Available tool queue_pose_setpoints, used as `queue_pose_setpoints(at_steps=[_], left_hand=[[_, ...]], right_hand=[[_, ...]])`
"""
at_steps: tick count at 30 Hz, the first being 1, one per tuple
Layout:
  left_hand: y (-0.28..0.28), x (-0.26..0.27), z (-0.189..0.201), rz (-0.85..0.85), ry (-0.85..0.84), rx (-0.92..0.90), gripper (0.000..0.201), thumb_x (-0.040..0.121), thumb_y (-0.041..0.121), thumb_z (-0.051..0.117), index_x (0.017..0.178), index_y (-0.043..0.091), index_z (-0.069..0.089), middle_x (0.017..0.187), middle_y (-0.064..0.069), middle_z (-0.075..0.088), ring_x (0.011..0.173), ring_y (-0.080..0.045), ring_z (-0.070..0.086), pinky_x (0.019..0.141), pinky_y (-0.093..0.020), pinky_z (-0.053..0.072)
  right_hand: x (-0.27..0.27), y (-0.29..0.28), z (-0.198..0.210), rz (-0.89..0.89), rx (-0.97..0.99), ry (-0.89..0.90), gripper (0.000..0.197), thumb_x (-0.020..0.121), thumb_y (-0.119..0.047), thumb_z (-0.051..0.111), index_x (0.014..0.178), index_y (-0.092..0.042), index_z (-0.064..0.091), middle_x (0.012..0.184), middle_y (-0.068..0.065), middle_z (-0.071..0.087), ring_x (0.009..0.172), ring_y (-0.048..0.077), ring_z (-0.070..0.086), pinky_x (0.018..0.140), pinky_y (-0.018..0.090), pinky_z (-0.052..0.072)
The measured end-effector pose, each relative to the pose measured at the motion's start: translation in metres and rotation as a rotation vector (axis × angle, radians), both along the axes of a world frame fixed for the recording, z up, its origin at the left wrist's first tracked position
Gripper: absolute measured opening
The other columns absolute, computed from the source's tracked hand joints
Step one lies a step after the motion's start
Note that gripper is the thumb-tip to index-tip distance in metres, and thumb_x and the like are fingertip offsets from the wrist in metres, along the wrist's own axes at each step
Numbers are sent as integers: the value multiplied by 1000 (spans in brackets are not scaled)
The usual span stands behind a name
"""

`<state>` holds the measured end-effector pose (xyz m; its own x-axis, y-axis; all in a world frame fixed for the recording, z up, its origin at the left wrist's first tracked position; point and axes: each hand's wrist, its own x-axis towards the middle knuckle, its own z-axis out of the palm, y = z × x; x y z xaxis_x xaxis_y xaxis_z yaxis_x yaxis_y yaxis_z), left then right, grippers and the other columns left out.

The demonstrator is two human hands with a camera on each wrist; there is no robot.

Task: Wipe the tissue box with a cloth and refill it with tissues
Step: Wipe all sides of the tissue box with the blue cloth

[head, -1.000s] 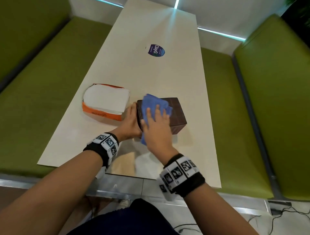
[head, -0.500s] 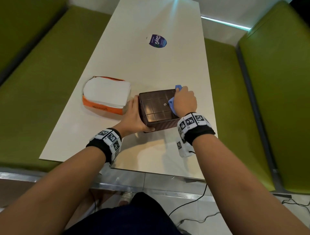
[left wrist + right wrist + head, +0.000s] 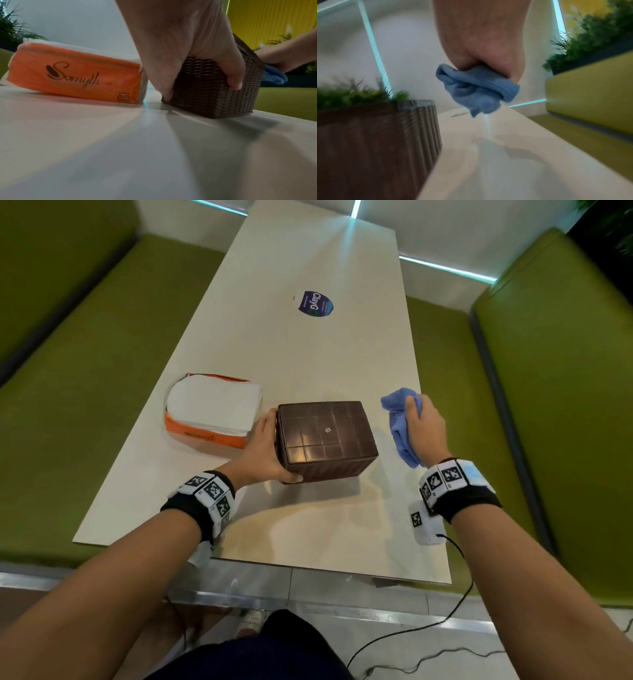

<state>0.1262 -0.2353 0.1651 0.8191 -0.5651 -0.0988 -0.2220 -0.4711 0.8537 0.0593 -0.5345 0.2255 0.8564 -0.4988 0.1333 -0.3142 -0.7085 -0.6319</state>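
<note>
A dark brown tissue box (image 3: 325, 436) has woven-patterned sides and a gridded top. The cloth (image 3: 400, 422) is blue. The tissue pack (image 3: 209, 414) is orange around white tissues. The table (image 3: 308, 354) is cream, the benches (image 3: 565, 405) olive green.

From my feed I see a long pale surface (image 3: 301, 347) running away from the camera, with a round dark blue sticker (image 3: 315, 303) on it, flanked by olive-green upholstered benches on the left (image 3: 85, 364) and right (image 3: 561, 378). Behind stands a white wall (image 3: 442, 231) with thin strips of cyan light (image 3: 445, 268). Green plants (image 3: 590, 40) top the bench back, and black cables (image 3: 428, 642) trail over the grey floor.
</note>
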Motion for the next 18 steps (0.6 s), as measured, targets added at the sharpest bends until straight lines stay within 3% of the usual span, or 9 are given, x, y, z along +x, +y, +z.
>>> queue_pose_setpoints(at_steps=[3,7,11,13,16,18], left_hand=[[-2,4,-2,0,10,13,139,48,27,97,154,17,7,151,-4,21,142,-20,20,114,-33,19],[-3,10,-1,-7,10,22,139,46,29,98,154,18,11,151,-5,26,141,-21,25,118,-42,24],[-2,15,0,-35,20,-10,137,45,28,98,153,19,14,151,-4,28,141,-19,26,119,-42,24],[-1,16,-2,-53,22,-23,137,45,28,98,153,18,14,151,-3,29,141,-18,26,119,-40,24],[-1,18,-2,-73,17,-24,135,46,25,98,153,17,15,150,-3,30,141,-16,26,118,-37,24],[-2,20,0,-81,24,-24,133,49,21,98,153,17,15,149,-2,29,140,-15,25,116,-32,23]], right_hand=[[-14,1,-16,104,-246,69,38,102,-38,31,132,-25,51,104,10,59,89,23,56,80,34,46],[-25,15,-54,144,-272,312,46,101,-33,38,147,-23,35,129,19,42,113,36,48,97,42,45],[-37,23,-76,202,-374,467,57,101,-34,38,153,-21,20,150,19,26,129,38,35,107,43,37],[-39,23,-80,211,-388,510,58,102,-39,34,154,-20,16,155,20,19,135,40,29,112,45,32],[-36,18,-69,234,-350,604,67,97,-60,11,154,-25,15,160,13,11,143,40,19,114,55,25],[-31,20,-46,124,-156,577,58,99,-53,21,152,-29,20,161,6,13,146,35,15,117,56,18]])
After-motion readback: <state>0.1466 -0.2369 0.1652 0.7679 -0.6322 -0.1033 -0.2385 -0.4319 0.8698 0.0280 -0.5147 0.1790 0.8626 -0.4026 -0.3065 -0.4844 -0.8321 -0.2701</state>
